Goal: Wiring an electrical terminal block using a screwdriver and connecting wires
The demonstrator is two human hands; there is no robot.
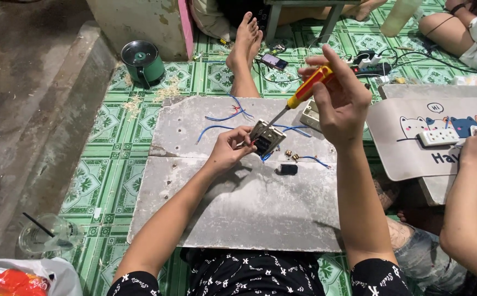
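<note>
My left hand grips a small beige electrical socket plate, tilted above a grey board, with red and blue wires at its back. My right hand holds a screwdriver with a red and yellow handle. Its metal tip touches the plate's upper edge. Loose blue wires lie on the board beyond the plate. A small black part and small brass pieces lie just right of the plate.
A white socket box sits behind my right hand. Another person's arm works at right over a mat with cartoon cats and a white power strip. A green pot, a phone and a plastic cup stand on the tiled floor.
</note>
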